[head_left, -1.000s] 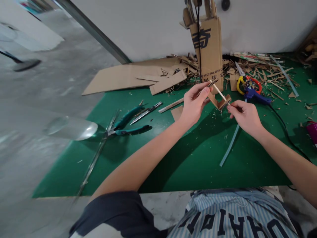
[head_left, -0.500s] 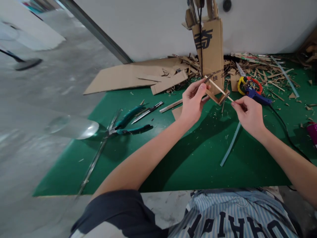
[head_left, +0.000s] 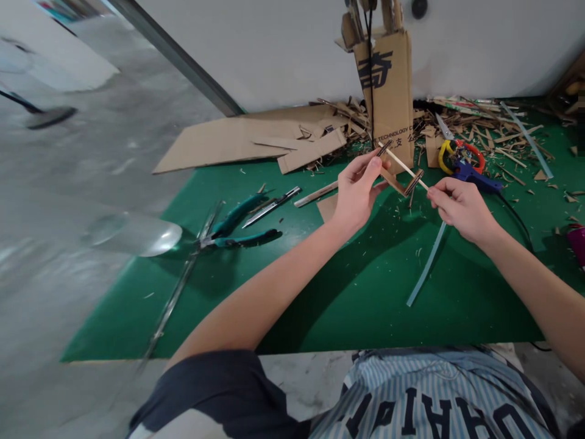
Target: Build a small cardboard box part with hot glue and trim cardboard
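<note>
**Q:** How do the hands stand?

**A:** The left hand [head_left: 359, 192] pinches one arm of a small cardboard bracket [head_left: 393, 180] between thumb and fingertips. The right hand [head_left: 459, 207] pinches the near end of a thin wooden stick [head_left: 403, 162], which lies across the bracket's two dark-edged arms. Both pieces are held in the air above the green mat [head_left: 365, 292], just in front of an upright cardboard box [head_left: 388, 91].

**Q:** Why this hold?

**A:** Probably one grip steadies the bracket while the other governs the stick's line. Raised off the mat, both ends are in plain sight.

**Q:** And the surroundings?

**A:** On the mat, teal pliers [head_left: 242, 239] and a utility knife [head_left: 269, 208] lie to the left. A pale strip [head_left: 427, 262] lies below the right hand, with scissors [head_left: 452, 145] and a blue glue gun [head_left: 473, 175] beyond it. Flat cardboard sheets [head_left: 228, 141] and offcuts line a white wall [head_left: 274, 55]. Grey floor [head_left: 68, 183] lies further left.
</note>
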Tool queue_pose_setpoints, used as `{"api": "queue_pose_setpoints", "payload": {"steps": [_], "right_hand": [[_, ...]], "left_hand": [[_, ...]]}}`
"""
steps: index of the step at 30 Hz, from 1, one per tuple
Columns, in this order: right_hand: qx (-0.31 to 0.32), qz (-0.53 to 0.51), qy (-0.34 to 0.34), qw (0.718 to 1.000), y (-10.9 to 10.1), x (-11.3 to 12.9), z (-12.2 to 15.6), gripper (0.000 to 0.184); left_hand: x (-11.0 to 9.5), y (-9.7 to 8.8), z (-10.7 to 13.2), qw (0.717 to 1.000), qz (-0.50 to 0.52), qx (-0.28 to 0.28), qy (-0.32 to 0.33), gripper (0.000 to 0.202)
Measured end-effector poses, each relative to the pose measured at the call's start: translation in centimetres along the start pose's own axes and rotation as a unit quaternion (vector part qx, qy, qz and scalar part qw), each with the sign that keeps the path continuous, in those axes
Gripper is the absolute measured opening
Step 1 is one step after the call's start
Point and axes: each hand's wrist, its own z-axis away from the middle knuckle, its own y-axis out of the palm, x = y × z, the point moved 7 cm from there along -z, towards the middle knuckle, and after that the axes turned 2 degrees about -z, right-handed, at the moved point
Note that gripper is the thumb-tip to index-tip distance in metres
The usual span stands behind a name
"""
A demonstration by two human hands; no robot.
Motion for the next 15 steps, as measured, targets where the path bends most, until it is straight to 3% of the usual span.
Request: {"api": "queue_pose_setpoints", "payload": {"steps": [5,7,11,15], "right_hand": [[0.058,-0.116,0.09,0.987,0.8,-0.8,0.2,0.031],[0.063,-0.121,0.092,0.986,0.9,-0.9,0.2,0.031],[-0.019,0.013,-0.019,1.0,-0.1,-0.3,-0.3,0.021],[-0.095,0.177,-0.145,0.969,-0.6,0.8,0.1,0.013]], "left_hand": [[-0.1,0.1,-0.1,1.0,0.002,0.006,0.003,0.031],[-0.3,0.1,-0.2,1.0,-0.007,0.014,0.01,0.032],[-0.9,0.0,-0.6,0.998,-0.034,0.017,0.045,0.034],[-1.2,0.2,-0.4,0.995,-0.063,0.029,0.068,0.036]]}}
